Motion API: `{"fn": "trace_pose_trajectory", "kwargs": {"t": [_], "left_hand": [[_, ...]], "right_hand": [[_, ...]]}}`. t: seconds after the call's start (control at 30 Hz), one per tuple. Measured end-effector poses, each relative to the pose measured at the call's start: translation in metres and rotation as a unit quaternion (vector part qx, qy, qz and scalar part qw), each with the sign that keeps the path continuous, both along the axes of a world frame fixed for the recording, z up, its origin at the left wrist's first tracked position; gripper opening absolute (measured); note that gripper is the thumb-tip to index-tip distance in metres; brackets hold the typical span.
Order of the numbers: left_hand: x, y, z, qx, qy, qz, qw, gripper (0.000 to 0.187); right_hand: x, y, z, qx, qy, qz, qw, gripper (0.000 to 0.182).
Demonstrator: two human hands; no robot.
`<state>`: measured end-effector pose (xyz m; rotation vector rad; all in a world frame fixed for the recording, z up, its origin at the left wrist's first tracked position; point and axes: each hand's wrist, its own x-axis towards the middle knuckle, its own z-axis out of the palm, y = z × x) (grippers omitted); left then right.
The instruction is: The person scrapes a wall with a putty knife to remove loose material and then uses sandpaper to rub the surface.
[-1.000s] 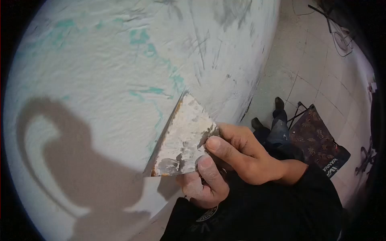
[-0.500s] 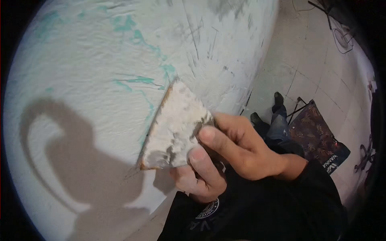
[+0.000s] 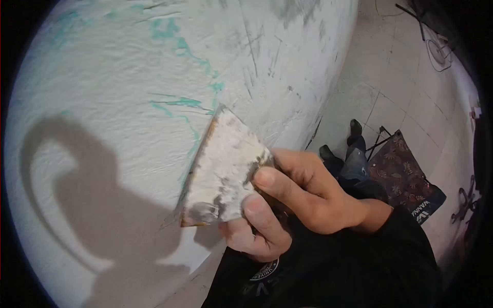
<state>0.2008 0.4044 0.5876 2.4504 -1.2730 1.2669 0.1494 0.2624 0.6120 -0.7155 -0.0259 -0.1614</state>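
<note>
A wide putty knife [image 3: 226, 159], its blade smeared with white and grey filler, is angled in front of the plastered wall [image 3: 133, 82]. My right hand [image 3: 313, 192] is closed round its narrow end, thumb on top and fingers curled behind, with most of the handle hidden. Just below, my left hand [image 3: 262, 233] is closed at the lower side of the blade, thumb on the filler-covered face and a finger under the edge. White dust coats its fingertips. The blade's long brown-stained edge faces left, towards the wall.
Turquoise streaks [image 3: 182, 46] and dark scratches mark the wall. A shadow [image 3: 97, 190] falls across its lower left. On the tiled floor [image 3: 405, 77] at right are a folding chair [image 3: 405, 174] with patterned fabric and my shoes [image 3: 355, 128]. Cables [image 3: 439, 51] lie beyond.
The putty knife has tilted a little and its lower corner has dropped slightly. My left hand has shifted slightly down with it, while my right hand keeps its hold.
</note>
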Motion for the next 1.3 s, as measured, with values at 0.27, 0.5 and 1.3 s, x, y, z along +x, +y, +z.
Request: {"fn": "trace_pose_trajectory", "kwargs": {"t": [0.27, 0.5, 1.3], "left_hand": [[0.004, -0.002, 0.003, 0.083, -0.133, 0.038, 0.987, 0.034], [0.002, 0.0, 0.005, 0.088, -0.105, 0.039, 0.99, 0.04], [0.013, -0.021, 0.004, -0.01, 0.001, -0.005, 1.0, 0.03]], "right_hand": [[0.012, 0.005, -0.003, -0.032, -0.056, -0.086, 0.994, 0.033], [0.009, 0.006, -0.002, -0.023, -0.029, -0.06, 0.998, 0.032], [0.019, -0.003, 0.001, -0.026, 0.021, -0.058, 0.998, 0.033]]}}
